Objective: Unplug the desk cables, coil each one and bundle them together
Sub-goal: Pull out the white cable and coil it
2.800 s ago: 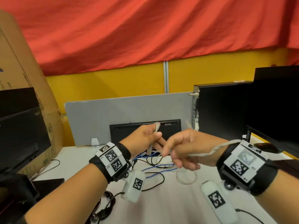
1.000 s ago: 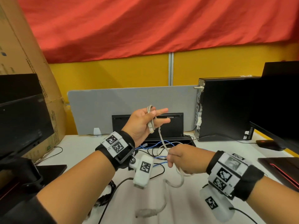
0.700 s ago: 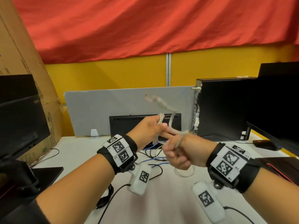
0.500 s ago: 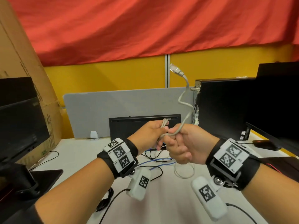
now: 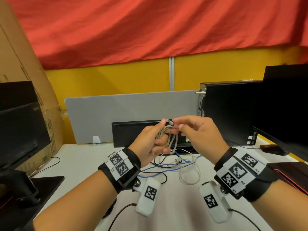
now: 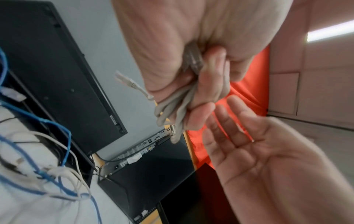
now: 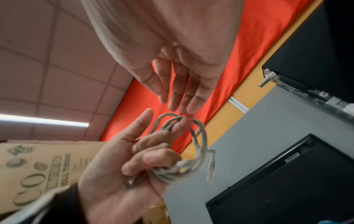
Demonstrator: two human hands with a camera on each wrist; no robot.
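A grey network cable (image 5: 173, 139) hangs as a coil of several loops above the desk. My left hand (image 5: 156, 140) grips it, with the fingers curled through the loops and the thumb up. The right wrist view shows the coil (image 7: 200, 145) round those fingers (image 7: 153, 157), one plug (image 7: 210, 168) dangling free. My right hand (image 5: 191, 130) hovers just right of the coil's top with straight, relaxed fingers and holds nothing. From the left wrist, the coil (image 6: 172, 109) sits in the curled left hand (image 6: 208, 84) and the right palm (image 6: 258, 151) is open beside it.
Loose blue, white and black cables (image 5: 176, 165) lie tangled on the white desk (image 5: 83, 157) below my hands. A black keyboard (image 5: 133, 132) leans against the grey divider (image 5: 116, 110). A PC tower (image 5: 230, 110) and monitor (image 5: 286, 105) stand right, another monitor (image 5: 20, 130) and a cardboard box (image 5: 20, 64) left.
My right hand swung the cable's free end up and wound it onto the coil in my left hand, then let go and opened.
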